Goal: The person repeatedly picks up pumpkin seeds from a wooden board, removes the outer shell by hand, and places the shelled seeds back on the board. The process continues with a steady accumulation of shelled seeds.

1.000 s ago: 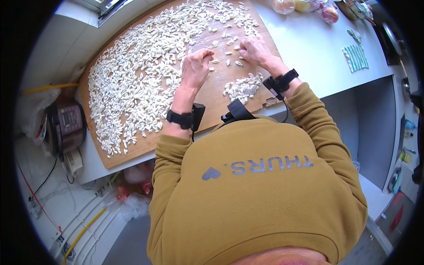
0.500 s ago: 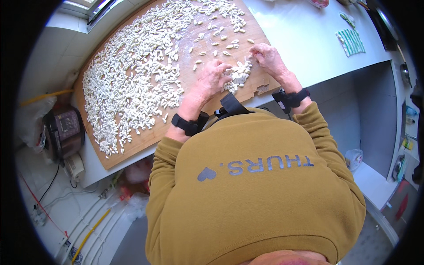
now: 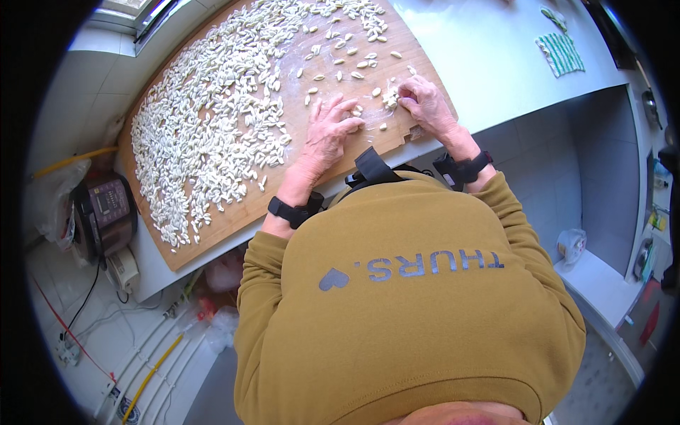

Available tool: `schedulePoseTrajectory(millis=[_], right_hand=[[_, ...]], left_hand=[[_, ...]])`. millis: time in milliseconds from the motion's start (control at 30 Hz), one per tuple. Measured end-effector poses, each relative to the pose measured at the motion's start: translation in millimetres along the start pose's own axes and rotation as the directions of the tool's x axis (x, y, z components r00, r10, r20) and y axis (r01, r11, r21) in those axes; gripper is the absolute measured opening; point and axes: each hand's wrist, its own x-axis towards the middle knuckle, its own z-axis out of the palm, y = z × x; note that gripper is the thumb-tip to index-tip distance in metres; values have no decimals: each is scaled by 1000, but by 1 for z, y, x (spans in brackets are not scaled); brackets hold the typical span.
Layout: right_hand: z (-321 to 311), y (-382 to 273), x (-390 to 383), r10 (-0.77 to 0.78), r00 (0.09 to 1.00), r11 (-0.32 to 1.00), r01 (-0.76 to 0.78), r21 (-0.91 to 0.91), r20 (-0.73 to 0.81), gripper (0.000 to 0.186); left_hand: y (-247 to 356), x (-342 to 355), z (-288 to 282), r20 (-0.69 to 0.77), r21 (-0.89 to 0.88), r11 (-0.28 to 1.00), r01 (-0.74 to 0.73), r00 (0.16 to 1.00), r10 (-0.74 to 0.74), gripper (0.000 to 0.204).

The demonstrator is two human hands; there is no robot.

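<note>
Small white ridged dough pieces [image 3: 212, 92] cover much of a wooden board [image 3: 301, 152], thickest on its left side. Near the front edge, my left hand [image 3: 329, 131] rests low over the wood, fingers stretched and apart, thumb pointing right. One dough piece lies by its fingertips. To the right, my right hand [image 3: 427, 105] is closed, its bent fingers pressed around a little cluster of dough pieces [image 3: 390, 98]; its palm is hidden. Single pieces lie scattered between and beyond the hands. Both wrists wear black straps.
A white countertop [image 3: 482, 64] extends right of the board, with a green-and-white striped cloth [image 3: 560, 54] on it. A dark cooker-like appliance [image 3: 106, 212] stands at the left. Below the counter are pipes [image 3: 152, 361], plastic bags and a grey recess [image 3: 545, 156].
The heap between my hands has shrunk to a small cluster at my right fingers. My left hand has shifted slightly left and its fingers have spread; my right hand has moved a little lower.
</note>
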Motion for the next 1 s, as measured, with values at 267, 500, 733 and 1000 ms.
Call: schedulePoseTrajectory(millis=[267,500,733,1000], right_hand=[[5,0,-2,-19,1000,997,20,-78,12,6],[-9,12,-11,46,999,998,-46,-42,13,7],[-8,6,-8,146,989,966,-145,-215,-14,12],[2,21,1,44,991,978,-68,-199,-126,8]], left_hand=[[13,13,-15,-165,-271,960,72,979,-120,22],[35,29,10,-74,-45,998,-41,997,38,10],[42,38,13,-73,71,995,76,995,-71,9],[41,53,1,87,39,987,157,983,-160,9]])
